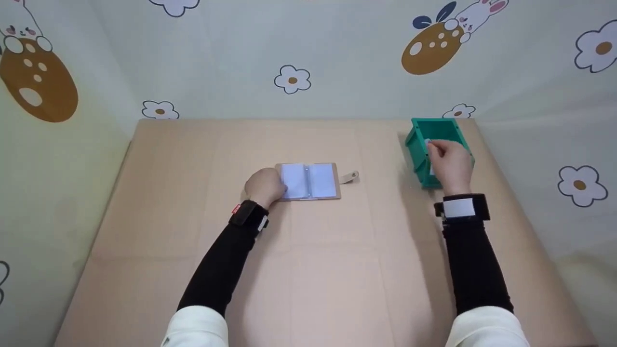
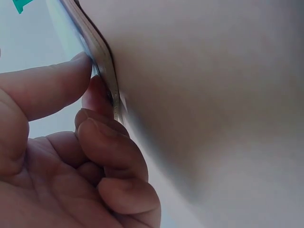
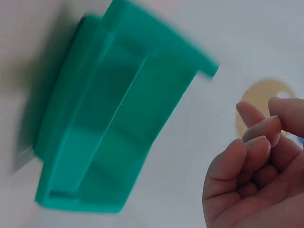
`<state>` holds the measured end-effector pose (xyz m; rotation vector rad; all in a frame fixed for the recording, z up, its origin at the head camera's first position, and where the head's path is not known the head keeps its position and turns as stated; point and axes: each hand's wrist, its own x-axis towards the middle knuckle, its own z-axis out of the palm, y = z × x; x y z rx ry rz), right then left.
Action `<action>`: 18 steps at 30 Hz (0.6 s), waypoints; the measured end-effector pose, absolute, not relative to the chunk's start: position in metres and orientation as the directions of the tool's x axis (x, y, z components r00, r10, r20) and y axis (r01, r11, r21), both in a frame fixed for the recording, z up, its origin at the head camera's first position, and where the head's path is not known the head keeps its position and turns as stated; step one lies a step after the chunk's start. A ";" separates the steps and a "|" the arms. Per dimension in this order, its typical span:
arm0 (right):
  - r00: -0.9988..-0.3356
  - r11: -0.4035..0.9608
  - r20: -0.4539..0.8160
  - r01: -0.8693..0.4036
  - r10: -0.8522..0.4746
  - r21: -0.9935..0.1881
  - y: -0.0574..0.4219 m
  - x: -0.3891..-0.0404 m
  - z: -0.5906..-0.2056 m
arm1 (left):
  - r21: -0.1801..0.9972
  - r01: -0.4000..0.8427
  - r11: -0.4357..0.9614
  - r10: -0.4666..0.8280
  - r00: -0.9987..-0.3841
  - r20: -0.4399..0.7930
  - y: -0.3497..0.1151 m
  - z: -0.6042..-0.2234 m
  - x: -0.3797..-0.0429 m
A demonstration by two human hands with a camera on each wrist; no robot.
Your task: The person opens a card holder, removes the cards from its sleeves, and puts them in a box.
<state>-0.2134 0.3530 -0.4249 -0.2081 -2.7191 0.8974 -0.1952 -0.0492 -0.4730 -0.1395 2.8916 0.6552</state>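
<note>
A small ring-binder album with a tan cover and bluish-white sleeves lies open at the middle of the table. My left hand pinches its left edge; the left wrist view shows the thumb on the page side and fingers curled behind the cover. At the right, my right hand is over a green bin. Its thumb and index finger pinch a small pale piece, mostly hidden by the fingers. The right wrist view shows the other fingers curled beside the bin.
A strap with a snap button sticks out from the album's right side. The tan-covered table ends at a back wall cloth printed with flowers and rabbits. The bin stands near the table's back right corner.
</note>
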 end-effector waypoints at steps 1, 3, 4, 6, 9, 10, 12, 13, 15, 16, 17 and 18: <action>-0.954 0.810 0.240 0.003 0.178 -0.587 0.345 -0.214 -0.426 | 0.417 -0.124 0.900 -0.049 -0.981 -0.186 -0.049 -0.473 -0.195; -0.951 0.825 0.292 -0.082 0.103 -0.559 0.327 -0.213 -0.429 | 0.414 -0.118 0.903 -0.044 -0.982 -0.185 -0.049 -0.472 -0.195; -0.949 0.827 0.309 -0.123 0.064 -0.548 0.319 -0.212 -0.430 | 0.412 -0.117 0.904 -0.042 -0.982 -0.187 -0.049 -0.472 -0.194; -0.945 0.824 0.327 -0.194 -0.012 -0.533 0.302 -0.210 -0.431 | 0.407 -0.117 0.906 -0.042 -0.981 -0.189 -0.049 -0.472 -0.195; -0.934 0.809 0.337 -0.288 -0.118 -0.512 0.278 -0.208 -0.434 | 0.401 -0.120 0.908 -0.044 -0.980 -0.194 -0.049 -0.473 -0.195; -0.929 0.806 0.339 -0.313 -0.149 -0.503 0.270 -0.207 -0.435 | 0.399 -0.121 0.909 -0.044 -0.980 -0.195 -0.049 -0.473 -0.196; -0.919 0.800 0.337 -0.353 -0.202 -0.484 0.256 -0.206 -0.438 | 0.395 -0.121 0.911 -0.045 -0.979 -0.198 -0.050 -0.473 -0.197; -0.916 0.797 0.333 -0.369 -0.224 -0.478 0.250 -0.205 -0.440 | 0.393 -0.121 0.911 -0.044 -0.979 -0.200 -0.050 -0.473 -0.197; -0.912 0.794 0.317 -0.390 -0.262 -0.467 0.238 -0.204 -0.445 | 0.391 -0.118 0.913 -0.041 -0.979 -0.200 -0.050 -0.473 -0.198; -0.911 0.794 0.306 -0.396 -0.277 -0.461 0.232 -0.204 -0.448 | 0.391 -0.118 0.913 -0.040 -0.979 -0.201 -0.050 -0.473 -0.198; -0.909 0.794 0.296 -0.404 -0.293 -0.455 0.227 -0.204 -0.451 | 0.391 -0.117 0.913 -0.039 -0.979 -0.201 -0.050 -0.473 -0.198; -0.906 0.791 0.290 -0.415 -0.310 -0.449 0.223 -0.205 -0.454 | 0.392 -0.115 0.913 -0.038 -0.979 -0.200 -0.050 -0.472 -0.197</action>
